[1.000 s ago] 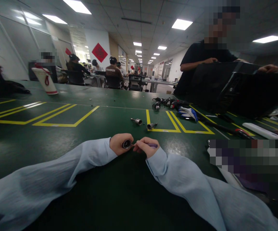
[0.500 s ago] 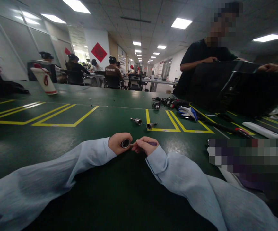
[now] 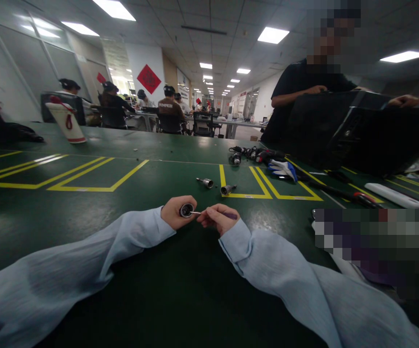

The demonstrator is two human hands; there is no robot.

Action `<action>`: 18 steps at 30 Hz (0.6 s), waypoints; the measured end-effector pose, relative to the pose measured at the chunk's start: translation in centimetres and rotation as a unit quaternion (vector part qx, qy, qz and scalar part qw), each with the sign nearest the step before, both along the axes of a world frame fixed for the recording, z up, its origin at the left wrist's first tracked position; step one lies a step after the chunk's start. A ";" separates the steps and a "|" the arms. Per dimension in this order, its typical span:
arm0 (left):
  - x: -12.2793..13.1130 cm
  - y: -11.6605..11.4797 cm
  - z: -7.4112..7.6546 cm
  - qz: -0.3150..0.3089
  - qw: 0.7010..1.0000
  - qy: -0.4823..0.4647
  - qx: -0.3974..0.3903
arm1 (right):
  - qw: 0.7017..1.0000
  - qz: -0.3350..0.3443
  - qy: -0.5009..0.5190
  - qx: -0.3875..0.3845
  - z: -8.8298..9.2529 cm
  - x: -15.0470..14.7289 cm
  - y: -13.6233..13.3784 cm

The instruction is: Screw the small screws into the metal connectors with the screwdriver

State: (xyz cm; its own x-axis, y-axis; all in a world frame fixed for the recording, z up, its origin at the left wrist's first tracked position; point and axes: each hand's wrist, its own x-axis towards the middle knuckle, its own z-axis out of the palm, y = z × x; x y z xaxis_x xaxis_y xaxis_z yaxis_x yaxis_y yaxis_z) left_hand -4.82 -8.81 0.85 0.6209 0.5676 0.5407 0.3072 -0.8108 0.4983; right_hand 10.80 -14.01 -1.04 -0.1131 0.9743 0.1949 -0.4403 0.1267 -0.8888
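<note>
My left hand (image 3: pixel 176 211) is wrapped round a metal socket (image 3: pixel 187 210), its round open end facing me. Between the fingers of my right hand (image 3: pixel 218 218) is a thin screwdriver (image 3: pixel 233 216) with a dark purple handle. Its slim shaft points left and the tip reaches the socket's mouth; how deep it goes I cannot tell. Just beyond my hands, two similar metal sockets with shanks lie on the green table: one socket (image 3: pixel 207 183) to the left, the other socket (image 3: pixel 226 190) by the yellow tape.
Several dark tools (image 3: pixel 235 158) and a white-and-blue glove (image 3: pixel 284 170) lie farther back on the right. A white cup (image 3: pixel 67 121) stands at the far left. Across the table a person (image 3: pixel 304 92) holds a large black case (image 3: pixel 321 128). Yellow tape outlines mark the tabletop.
My left hand has shifted slightly left and up with the socket, whose mouth now faces me more. More of the screwdriver's shaft shows between my hands.
</note>
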 end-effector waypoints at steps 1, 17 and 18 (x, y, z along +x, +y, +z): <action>0.0 0.0 0.0 -0.002 1.000 0.001 -0.002 | 1.000 -0.011 -0.005 0.003 0.0 0.0 0.0; 0.1 0.2 0.3 0.029 0.998 0.055 -0.014 | 0.980 -0.184 -0.049 0.053 0.9 0.3 -0.3; 0.2 0.2 0.3 0.032 0.997 0.068 -0.002 | 0.979 -0.189 -0.040 0.057 0.9 0.4 -0.1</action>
